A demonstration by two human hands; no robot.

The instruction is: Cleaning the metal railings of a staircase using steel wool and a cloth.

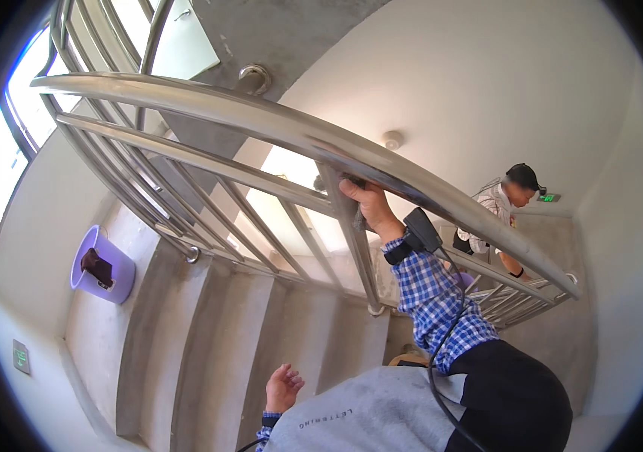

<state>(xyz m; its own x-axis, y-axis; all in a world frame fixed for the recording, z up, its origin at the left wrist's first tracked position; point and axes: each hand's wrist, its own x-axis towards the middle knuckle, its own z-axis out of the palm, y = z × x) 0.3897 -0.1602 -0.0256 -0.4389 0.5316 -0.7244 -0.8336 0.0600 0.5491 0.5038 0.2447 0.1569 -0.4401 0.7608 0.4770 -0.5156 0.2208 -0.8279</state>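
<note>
My right hand [370,203] reaches up to the steel stair railing, just under its thick curved handrail [276,124]. Its fingers are wrapped round an upright post [350,233], with a dark rag [359,219] pressed between hand and metal; most of the rag is hidden. A black device [422,230] with a cable is strapped at that wrist. Low in front of my body, my left hand [284,388] hangs above the steps, loosely curled with its fingers apart and nothing in it.
Concrete stairs [223,339] run down beside the railing. A purple bucket [122,267] with a dark brown cloth [97,267] over its rim stands at left. Beyond the railing at right, another person [498,207] in a black cap bends by a lower rail [525,301].
</note>
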